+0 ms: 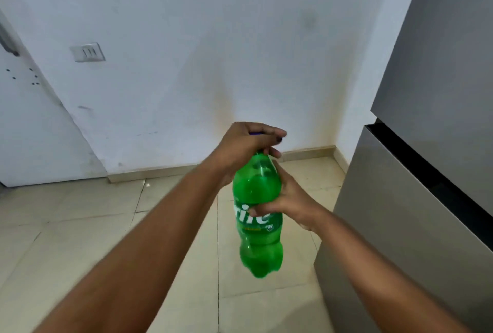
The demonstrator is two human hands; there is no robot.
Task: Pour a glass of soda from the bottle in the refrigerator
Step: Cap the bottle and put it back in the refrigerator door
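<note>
The green bottle (257,215) hangs in the air over the floor (80,239), left of the gray fridge (416,172). White letters read "rit". The left hand (248,146) wraps its top; the right hand (290,199) squeezes its middle.

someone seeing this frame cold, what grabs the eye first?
The bright green bottle, held upright in mid-air at centre over the tiled floor. The left hand closes over its top, hiding the cap, while the right hand grips the body at the label. Next comes the grey refrigerator along the right edge, doors shut, against a plain white wall.
</note>
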